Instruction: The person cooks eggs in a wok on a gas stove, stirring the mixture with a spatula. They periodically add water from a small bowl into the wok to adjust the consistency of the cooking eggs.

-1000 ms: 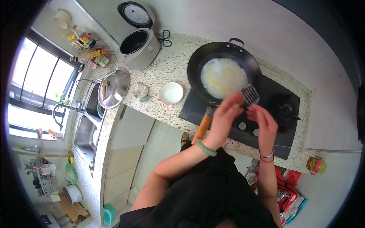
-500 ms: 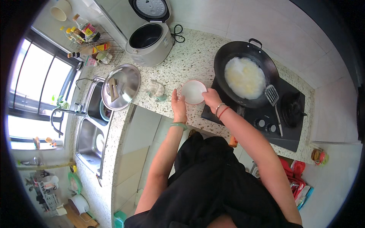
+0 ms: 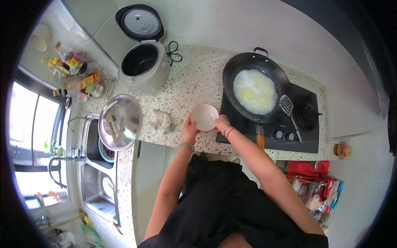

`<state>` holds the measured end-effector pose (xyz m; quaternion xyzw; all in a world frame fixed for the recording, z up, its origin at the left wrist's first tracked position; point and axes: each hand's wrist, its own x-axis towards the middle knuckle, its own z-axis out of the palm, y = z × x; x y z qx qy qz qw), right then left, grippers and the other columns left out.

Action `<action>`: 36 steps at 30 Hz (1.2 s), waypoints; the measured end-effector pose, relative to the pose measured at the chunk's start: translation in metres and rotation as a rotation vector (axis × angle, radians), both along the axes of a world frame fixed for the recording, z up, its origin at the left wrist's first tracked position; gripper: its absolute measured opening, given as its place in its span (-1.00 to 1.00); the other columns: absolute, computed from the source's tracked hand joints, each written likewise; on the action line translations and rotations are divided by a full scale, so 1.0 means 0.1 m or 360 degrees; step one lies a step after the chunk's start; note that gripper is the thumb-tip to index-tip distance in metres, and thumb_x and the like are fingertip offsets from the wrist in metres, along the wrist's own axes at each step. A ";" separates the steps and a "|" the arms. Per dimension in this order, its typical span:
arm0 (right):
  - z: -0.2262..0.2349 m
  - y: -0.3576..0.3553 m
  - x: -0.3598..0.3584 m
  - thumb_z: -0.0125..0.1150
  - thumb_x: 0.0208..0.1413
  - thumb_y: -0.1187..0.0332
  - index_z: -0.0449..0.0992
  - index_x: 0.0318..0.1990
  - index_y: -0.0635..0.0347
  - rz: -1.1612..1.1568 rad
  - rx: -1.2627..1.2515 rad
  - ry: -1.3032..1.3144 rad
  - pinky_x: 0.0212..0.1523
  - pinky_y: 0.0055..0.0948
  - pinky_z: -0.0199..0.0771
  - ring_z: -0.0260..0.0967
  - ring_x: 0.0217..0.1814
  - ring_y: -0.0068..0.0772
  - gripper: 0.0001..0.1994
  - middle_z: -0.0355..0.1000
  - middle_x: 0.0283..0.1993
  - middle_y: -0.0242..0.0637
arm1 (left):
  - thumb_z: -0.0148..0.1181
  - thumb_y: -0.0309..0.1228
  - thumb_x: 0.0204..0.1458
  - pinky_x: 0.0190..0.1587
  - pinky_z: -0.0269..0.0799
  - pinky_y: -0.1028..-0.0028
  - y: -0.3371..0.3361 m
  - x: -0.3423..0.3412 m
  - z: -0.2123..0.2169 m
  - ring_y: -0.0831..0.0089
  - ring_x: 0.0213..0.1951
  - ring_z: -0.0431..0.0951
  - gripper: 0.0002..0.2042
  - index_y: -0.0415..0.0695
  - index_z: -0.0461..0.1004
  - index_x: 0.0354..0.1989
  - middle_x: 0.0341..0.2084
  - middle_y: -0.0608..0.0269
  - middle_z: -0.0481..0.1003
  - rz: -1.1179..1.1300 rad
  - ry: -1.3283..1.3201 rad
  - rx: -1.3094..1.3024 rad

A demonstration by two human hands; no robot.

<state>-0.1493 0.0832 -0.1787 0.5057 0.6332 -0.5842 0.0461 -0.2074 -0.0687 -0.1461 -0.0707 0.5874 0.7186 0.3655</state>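
Between my hands is a white bowl [image 3: 204, 117] with a pinkish-red rim, its inside looking bare. My left hand [image 3: 190, 131] grips the bowl's lower left side, thumb toward the rim. On the lower right, my right hand [image 3: 222, 122] pinches the rim. Right of the bowl, a black wok [image 3: 281, 84] rests on the cooktop, with white and pale yellow egg [image 3: 255, 91] spread in it. A slotted spatula [image 3: 286, 105] lies against the wok's right side, its handle over the cooktop.
A rice cooker [image 3: 145, 76] stands lid-up at the back left. Nearer are a steel pot lid [image 3: 131, 120] and a crumpled plastic bag [image 3: 161, 120]. The sink [image 3: 99, 198] is at far left. A wooden wok handle [image 3: 259, 138] points toward me over the cooktop [image 3: 231, 128].
My left hand, beside the bowl with fingers extended before, now grips it. The head view has shifted, so the counter items appear displaced. The right hand keeps its hold.
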 end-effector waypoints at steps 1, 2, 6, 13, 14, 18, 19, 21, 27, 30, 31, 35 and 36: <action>-0.01 -0.02 -0.02 0.00 -0.01 0.52 0.53 -0.25 0.48 0.0007 0.0063 -0.0009 -0.44 -0.24 0.58 0.56 -0.37 -0.04 -0.77 0.52 -0.35 0.11 | -0.15 -0.51 0.17 -0.33 0.56 0.43 -0.01 -0.02 -0.02 0.43 -0.12 0.52 -0.54 0.05 0.18 0.28 0.00 0.35 0.42 -0.0007 0.0005 -0.0031; -0.02 -0.02 -0.02 0.01 -0.01 0.51 0.54 -0.29 0.47 0.0073 0.0112 -0.0059 -0.44 -0.26 0.58 0.56 -0.38 -0.07 -0.78 0.53 -0.39 0.08 | -0.15 -0.52 0.17 -0.32 0.57 0.42 -0.02 -0.03 -0.04 0.43 -0.12 0.52 -0.54 0.05 0.18 0.27 0.00 0.35 0.42 -0.0012 0.0010 -0.0062; 0.18 -0.07 -0.04 -0.05 0.02 0.54 0.49 -0.23 0.48 0.0037 -0.0008 0.0105 -0.45 -0.25 0.60 0.55 -0.34 -0.08 -0.77 0.51 -0.29 0.05 | -0.15 -0.51 0.15 -0.25 0.56 0.36 -0.06 -0.07 0.17 0.45 -0.14 0.51 -0.56 0.04 0.21 0.24 -0.03 0.35 0.43 0.0009 0.0036 -0.0121; 1.24 -0.14 0.18 0.04 0.11 0.43 0.43 -0.07 0.42 0.0004 -0.0580 0.0638 -0.32 -0.37 0.60 0.49 -0.31 -0.36 -0.73 0.47 -0.24 -0.19 | 0.00 -0.39 0.09 -0.20 0.47 0.36 -0.27 -0.10 1.04 0.45 -0.19 0.49 -0.57 0.05 0.24 0.18 -0.17 0.33 0.43 -0.0081 0.0165 0.0041; 1.37 -0.15 0.23 0.05 0.11 0.43 0.43 -0.08 0.41 -0.0030 -0.0624 0.0728 -0.29 -0.38 0.59 0.49 -0.30 -0.37 -0.73 0.47 -0.24 -0.20 | 0.02 -0.39 0.08 -0.16 0.44 0.36 -0.26 -0.10 1.16 0.46 -0.21 0.48 -0.55 0.06 0.22 0.19 -0.18 0.32 0.43 -0.0113 0.0180 0.0052; 1.75 -0.10 0.43 0.05 0.17 0.44 0.40 0.00 0.44 -0.0047 -0.0804 0.1090 0.02 -0.37 0.48 0.44 -0.07 -0.33 -0.71 0.43 -0.07 -0.15 | 0.08 -0.40 0.08 -0.18 0.44 0.44 -0.18 -0.04 1.52 0.54 -0.22 0.46 -0.55 0.07 0.23 0.19 -0.17 0.35 0.43 -0.0077 0.0183 0.0250; 1.81 -0.09 0.47 0.05 0.17 0.45 0.39 0.01 0.44 -0.0071 -0.0841 0.1189 0.04 -0.37 0.46 0.44 -0.05 -0.33 -0.70 0.43 -0.06 -0.16 | 0.09 -0.39 0.08 -0.18 0.44 0.43 -0.14 -0.04 1.57 0.53 -0.22 0.46 -0.54 0.07 0.22 0.19 -0.17 0.35 0.43 -0.0069 0.0197 0.0286; 1.90 -0.06 0.55 0.09 0.17 0.44 0.39 0.04 0.44 -0.0146 -0.0884 0.1331 0.08 -0.38 0.41 0.41 -0.01 -0.37 -0.68 0.43 -0.03 -0.17 | 0.11 -0.37 0.08 -0.17 0.44 0.43 -0.05 -0.01 1.69 0.53 -0.22 0.46 -0.52 0.06 0.20 0.21 -0.16 0.34 0.43 -0.0081 0.0236 0.0325; 1.99 0.08 0.75 0.13 0.18 0.39 0.41 0.03 0.40 -0.0434 -0.0834 0.1566 0.01 -0.43 0.44 0.40 -0.04 -0.44 -0.68 0.44 -0.06 -0.25 | 0.13 -0.33 0.09 -0.18 0.44 0.43 0.32 0.11 1.97 0.56 -0.23 0.45 -0.52 0.08 0.19 0.21 -0.15 0.33 0.44 -0.0216 0.0326 0.0324; 2.01 0.18 0.86 0.11 0.19 0.37 0.40 0.05 0.38 -0.0501 -0.0773 0.1601 0.03 -0.41 0.43 0.39 -0.01 -0.43 -0.67 0.44 -0.04 -0.25 | 0.15 -0.32 0.09 -0.19 0.45 0.40 0.54 0.19 2.02 0.57 -0.23 0.45 -0.54 0.10 0.21 0.19 -0.16 0.33 0.44 -0.0268 0.0349 0.0292; 2.01 0.22 0.90 0.11 0.20 0.36 0.39 0.06 0.38 -0.0519 -0.0757 0.1601 0.06 -0.38 0.42 0.39 0.01 -0.41 -0.66 0.43 -0.03 -0.24 | 0.15 -0.32 0.09 -0.19 0.45 0.39 0.61 0.22 2.02 0.57 -0.22 0.44 -0.54 0.10 0.22 0.18 -0.17 0.32 0.44 -0.0277 0.0362 0.0289; 2.07 0.34 1.03 0.10 0.21 0.34 0.38 0.07 0.38 -0.0576 -0.0669 0.1430 0.03 -0.33 0.46 0.40 0.01 -0.38 -0.65 0.44 -0.04 -0.21 | 0.17 -0.30 0.09 -0.22 0.47 0.38 0.87 0.35 2.08 0.56 -0.16 0.44 -0.55 0.09 0.24 0.17 -0.17 0.30 0.45 -0.0306 0.0428 0.0229; 2.06 0.36 1.05 0.10 0.21 0.33 0.38 0.07 0.38 -0.0570 -0.0684 0.1439 0.02 -0.33 0.47 0.41 0.00 -0.37 -0.65 0.44 -0.05 -0.20 | 0.18 -0.28 0.09 -0.19 0.46 0.34 0.92 0.36 2.08 0.53 -0.14 0.43 -0.55 0.10 0.24 0.17 -0.14 0.31 0.44 -0.0324 0.0440 0.0196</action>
